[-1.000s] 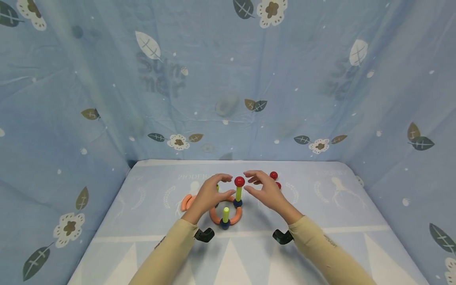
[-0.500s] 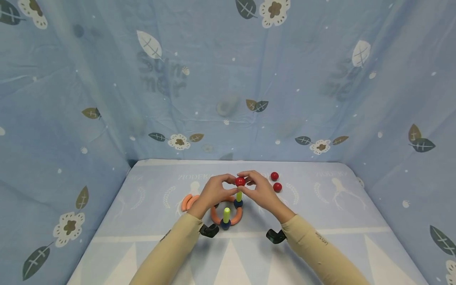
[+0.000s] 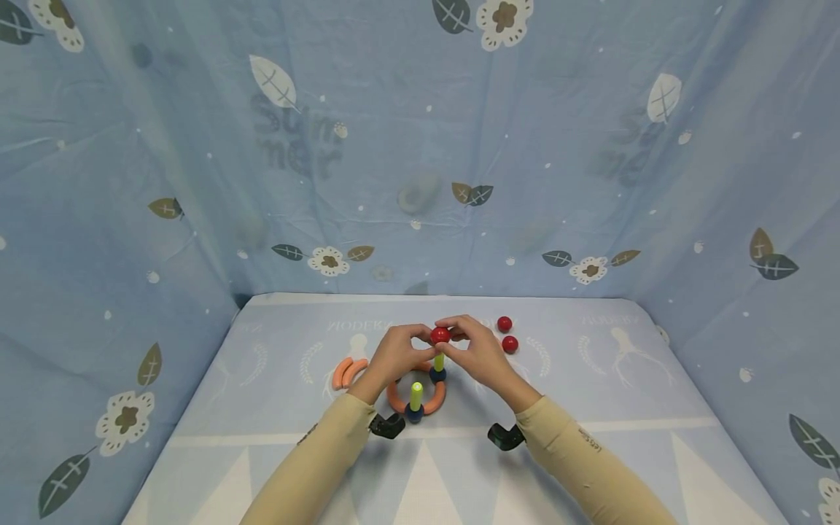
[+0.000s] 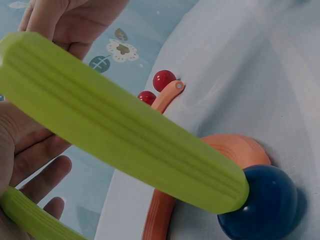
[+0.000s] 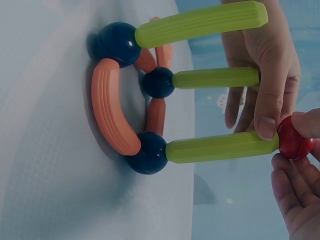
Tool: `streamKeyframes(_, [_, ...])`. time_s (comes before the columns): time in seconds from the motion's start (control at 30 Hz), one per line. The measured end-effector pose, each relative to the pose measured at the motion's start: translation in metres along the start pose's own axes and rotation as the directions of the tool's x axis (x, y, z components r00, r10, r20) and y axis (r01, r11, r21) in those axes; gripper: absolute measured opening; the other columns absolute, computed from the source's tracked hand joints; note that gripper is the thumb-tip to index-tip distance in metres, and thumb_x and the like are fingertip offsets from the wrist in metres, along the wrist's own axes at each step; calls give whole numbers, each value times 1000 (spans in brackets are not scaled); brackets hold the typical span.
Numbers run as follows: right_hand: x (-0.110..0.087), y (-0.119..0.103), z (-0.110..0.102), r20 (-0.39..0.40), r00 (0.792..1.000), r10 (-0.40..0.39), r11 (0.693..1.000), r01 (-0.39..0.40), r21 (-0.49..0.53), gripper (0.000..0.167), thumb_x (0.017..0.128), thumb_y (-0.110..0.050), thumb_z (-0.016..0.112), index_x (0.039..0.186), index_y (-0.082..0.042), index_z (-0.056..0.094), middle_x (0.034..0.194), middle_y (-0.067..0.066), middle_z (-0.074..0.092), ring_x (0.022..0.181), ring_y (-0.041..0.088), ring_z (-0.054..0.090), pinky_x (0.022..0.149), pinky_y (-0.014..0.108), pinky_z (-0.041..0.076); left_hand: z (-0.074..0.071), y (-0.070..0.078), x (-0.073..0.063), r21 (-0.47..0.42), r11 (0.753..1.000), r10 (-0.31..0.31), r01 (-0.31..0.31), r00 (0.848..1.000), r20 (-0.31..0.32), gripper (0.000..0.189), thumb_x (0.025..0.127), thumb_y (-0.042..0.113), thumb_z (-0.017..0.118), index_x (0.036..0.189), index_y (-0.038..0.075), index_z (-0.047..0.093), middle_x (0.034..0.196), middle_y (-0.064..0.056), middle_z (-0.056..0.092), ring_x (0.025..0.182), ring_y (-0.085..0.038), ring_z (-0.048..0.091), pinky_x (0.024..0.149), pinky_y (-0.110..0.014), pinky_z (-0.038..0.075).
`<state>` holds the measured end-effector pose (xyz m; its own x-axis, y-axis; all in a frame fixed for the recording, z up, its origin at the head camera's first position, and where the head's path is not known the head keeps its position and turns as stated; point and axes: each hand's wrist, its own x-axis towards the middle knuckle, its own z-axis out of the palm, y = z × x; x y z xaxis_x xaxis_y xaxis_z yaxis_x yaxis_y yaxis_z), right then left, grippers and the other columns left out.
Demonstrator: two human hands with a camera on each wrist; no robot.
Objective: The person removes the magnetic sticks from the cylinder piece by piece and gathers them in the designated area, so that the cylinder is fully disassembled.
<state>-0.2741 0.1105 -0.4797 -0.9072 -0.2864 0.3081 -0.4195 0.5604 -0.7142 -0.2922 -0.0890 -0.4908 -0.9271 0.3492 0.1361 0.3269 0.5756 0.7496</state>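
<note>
In the head view a toy frame stands mid-table: orange curved sticks point(image 3: 434, 398) join blue balls point(image 3: 414, 413) in a ring. Three green rods rise from it, as the right wrist view shows. A red ball point(image 5: 291, 140) sits on the end of one green rod point(image 5: 222, 148). My right hand point(image 3: 477, 351) pinches this ball between thumb and fingers. From the other side my left hand point(image 3: 397, 354) grips at the same ball, its thumb right at the rod's tip. Close up in the left wrist view, another green rod point(image 4: 125, 125) hides part of both hands.
Two loose red balls point(image 3: 510, 344) lie right of the frame, behind my right hand. Two spare orange curved sticks point(image 3: 342, 372) lie to its left. Patterned blue cloth point(image 3: 420, 146) walls the table point(image 3: 590, 394) at the back and sides.
Both hands have come in from either side and closed onto the red ball atop the rod. Over the last half second they have barely moved.
</note>
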Motion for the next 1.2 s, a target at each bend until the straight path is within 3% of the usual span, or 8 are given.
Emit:
streamKeyframes(0.37, [0,0,0,-10,1000,-8,1000,8,11,38,90,-23,80,125,-14,69,113,1,70,101,20,68,92,44,56,1,0,0,10,1000,7,-7,1000,1,18,92,32,77,105,19,76,103,4,74,113,-30,65,96,-47,52])
streamKeyframes(0.57, [3,1,-3,-1,996,85,983,-84,163,37,95,-24,75,128,-11,66,120,6,68,103,21,69,91,40,57,1,-1,-1,-5,1000,-8,8,1000,2,19,92,31,77,106,19,76,103,4,73,112,-30,66,94,-46,52])
streamKeyframes(0.7, [8,5,-11,-38,993,108,965,-96,245,38,96,-24,73,130,-8,65,124,10,66,107,25,68,92,38,57,0,-2,-2,-10,1000,-13,13,1000,-8,19,92,32,78,107,20,76,104,4,74,111,-30,66,94,-47,52])
streamKeyframes(0.9, [16,34,-16,-73,983,169,974,-156,161,40,95,-29,74,130,-11,65,122,8,68,105,24,68,89,39,58,0,-1,-3,-5,1000,-17,17,1000,-12,21,91,34,79,108,21,76,104,4,74,111,-30,66,95,-47,52])
streamKeyframes(1.2, [23,77,-13,-84,965,250,967,-253,-31,36,91,-15,78,124,-6,66,122,12,66,107,29,65,93,45,54,0,-1,-3,18,1000,-3,3,1000,-20,21,91,34,79,109,24,76,105,8,73,112,-29,66,96,-46,51])
